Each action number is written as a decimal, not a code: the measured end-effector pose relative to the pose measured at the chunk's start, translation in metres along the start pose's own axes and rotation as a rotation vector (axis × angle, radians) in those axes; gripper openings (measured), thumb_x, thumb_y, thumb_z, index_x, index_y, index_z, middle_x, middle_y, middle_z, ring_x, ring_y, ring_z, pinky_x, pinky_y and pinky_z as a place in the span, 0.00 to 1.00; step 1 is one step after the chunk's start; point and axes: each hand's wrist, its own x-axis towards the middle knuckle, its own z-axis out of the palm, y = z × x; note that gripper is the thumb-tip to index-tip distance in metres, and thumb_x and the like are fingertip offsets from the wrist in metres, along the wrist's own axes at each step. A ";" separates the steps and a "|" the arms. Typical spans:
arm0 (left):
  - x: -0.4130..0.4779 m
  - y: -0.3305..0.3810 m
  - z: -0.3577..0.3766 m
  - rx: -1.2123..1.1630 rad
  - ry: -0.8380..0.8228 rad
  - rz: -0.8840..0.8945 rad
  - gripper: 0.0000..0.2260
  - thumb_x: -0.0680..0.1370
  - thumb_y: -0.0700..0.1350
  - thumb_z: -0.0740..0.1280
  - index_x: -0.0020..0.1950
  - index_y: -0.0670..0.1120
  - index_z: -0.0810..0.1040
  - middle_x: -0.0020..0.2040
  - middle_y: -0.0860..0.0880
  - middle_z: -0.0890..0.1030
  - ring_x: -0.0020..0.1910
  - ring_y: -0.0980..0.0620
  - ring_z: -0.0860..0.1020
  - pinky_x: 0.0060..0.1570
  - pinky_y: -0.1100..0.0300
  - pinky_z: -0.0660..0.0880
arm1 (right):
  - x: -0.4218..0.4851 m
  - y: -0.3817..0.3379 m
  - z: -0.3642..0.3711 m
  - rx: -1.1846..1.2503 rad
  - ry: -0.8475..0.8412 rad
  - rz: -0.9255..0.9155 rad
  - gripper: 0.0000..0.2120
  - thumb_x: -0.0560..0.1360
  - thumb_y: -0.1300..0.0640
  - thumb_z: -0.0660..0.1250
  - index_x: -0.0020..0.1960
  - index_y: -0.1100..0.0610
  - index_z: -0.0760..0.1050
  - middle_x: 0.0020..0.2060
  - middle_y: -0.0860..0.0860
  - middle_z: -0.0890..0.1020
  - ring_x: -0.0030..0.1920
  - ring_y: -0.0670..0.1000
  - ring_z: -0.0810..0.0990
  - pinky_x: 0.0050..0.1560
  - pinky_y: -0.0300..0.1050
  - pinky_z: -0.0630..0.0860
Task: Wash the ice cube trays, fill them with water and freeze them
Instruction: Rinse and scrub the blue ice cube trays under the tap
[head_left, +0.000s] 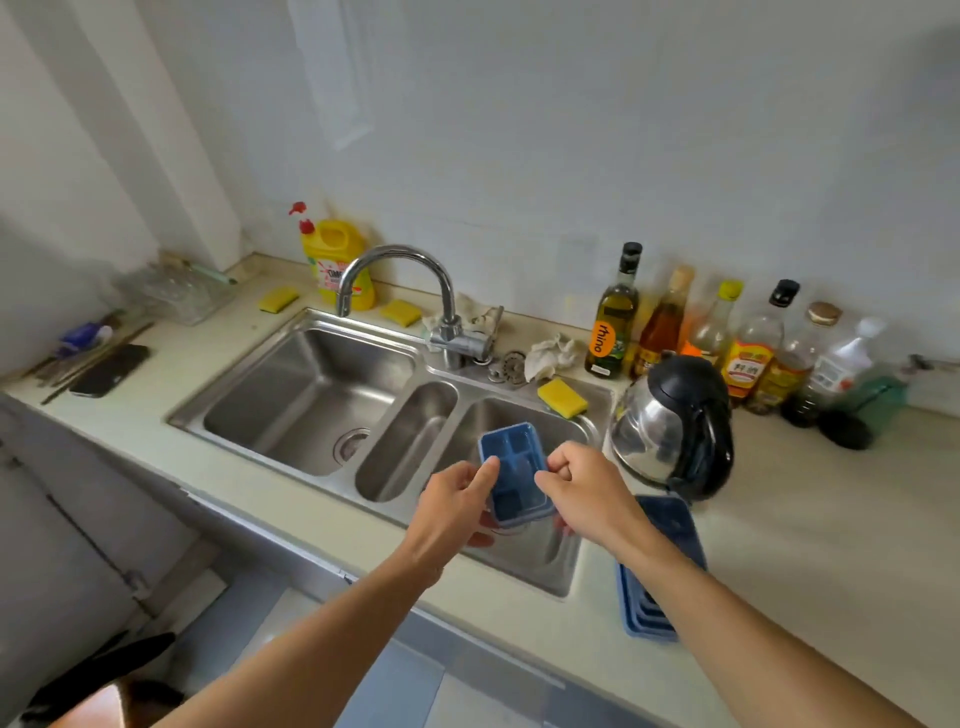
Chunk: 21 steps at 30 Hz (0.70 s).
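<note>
From the head camera I saw a blue ice cube tray (514, 470) held in the air over the right basin (540, 558) of a steel sink (311, 395), not touching it. Its long axis ran away from the person toward the wall. The far end sat higher in the picture and leaned a little to the left, and the open cells faced up at the camera. The left hand (452, 506) pinched the left long edge, thumb on the rim and fingers curled underneath. The right hand (582, 486) gripped the right long edge, its fingers curled tight against it. A stack of blue trays (667, 519) lay on the counter (779, 519) just right of the sink, partly hidden by the right forearm, its long axis also running near to far. A kettle (675, 426) stood just behind that stack, and a yellow sponge (562, 397) rested on the sink's back rim. The tap (395, 270) arched over the left basin, and I could make out no water coming from it.
</note>
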 end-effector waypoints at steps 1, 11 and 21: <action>0.006 -0.004 -0.025 -0.050 -0.005 -0.039 0.17 0.82 0.60 0.62 0.54 0.47 0.79 0.45 0.47 0.86 0.40 0.50 0.86 0.40 0.53 0.85 | 0.007 -0.015 0.021 0.014 -0.018 0.000 0.03 0.80 0.58 0.66 0.47 0.55 0.75 0.36 0.51 0.82 0.25 0.44 0.80 0.25 0.36 0.73; 0.083 -0.042 -0.212 -0.328 0.075 -0.298 0.22 0.79 0.64 0.64 0.58 0.46 0.77 0.48 0.43 0.86 0.41 0.45 0.87 0.36 0.55 0.82 | 0.079 -0.132 0.198 0.108 -0.234 -0.029 0.03 0.82 0.55 0.65 0.51 0.54 0.75 0.40 0.54 0.84 0.31 0.46 0.82 0.30 0.36 0.76; 0.230 -0.044 -0.271 -0.268 0.116 -0.336 0.20 0.81 0.60 0.65 0.57 0.44 0.79 0.49 0.42 0.86 0.41 0.45 0.87 0.35 0.54 0.82 | 0.281 -0.103 0.173 0.148 0.170 0.201 0.18 0.81 0.47 0.64 0.46 0.63 0.77 0.32 0.56 0.82 0.23 0.50 0.77 0.26 0.44 0.73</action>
